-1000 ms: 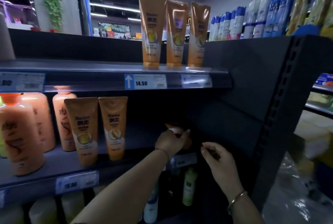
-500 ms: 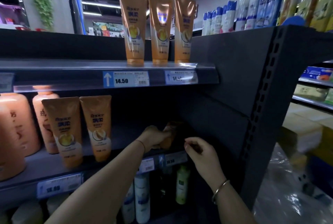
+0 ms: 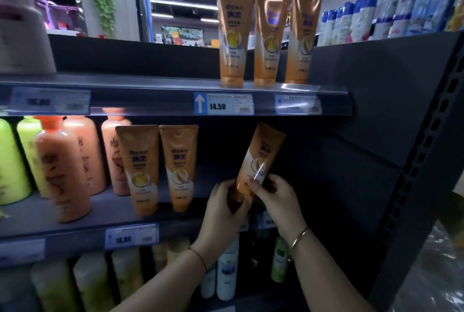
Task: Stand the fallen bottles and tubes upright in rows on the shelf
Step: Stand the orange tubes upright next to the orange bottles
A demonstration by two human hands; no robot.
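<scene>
Below the 14.50 price tag (image 3: 223, 105) and a little to its right, the person holds a tilted tube (image 3: 261, 156) over the middle shelf (image 3: 113, 213). The left hand (image 3: 226, 206) wraps its fingers round the tube's lower end from the left. The right hand (image 3: 276, 198) grips the same end from the right, with fingers across the front of the label. The crimped top leans away to the right of the tag, so the tube is well off vertical. Its cap is hidden behind both hands, and whether it touches the shelf cannot be told.

Below and left of the tag, 2 upright tubes (image 3: 136, 168) stand side by side on their caps near the shelf's front edge, labels forward. Just above the tag, 3 tubes (image 3: 234, 30) stand in a row on the upper shelf.

The step in hand looks like righting this tube and setting it down. To do it well, the person should swing the top back to the left until the body is vertical and turn the label to face out. The flat cap then goes squarely on the shelf, just right of the 2 upright tubes and level with their front line. A tall tube on a narrow cap probably tips easily, so the hands should release 1 at a time, and only once it stands steady.
</scene>
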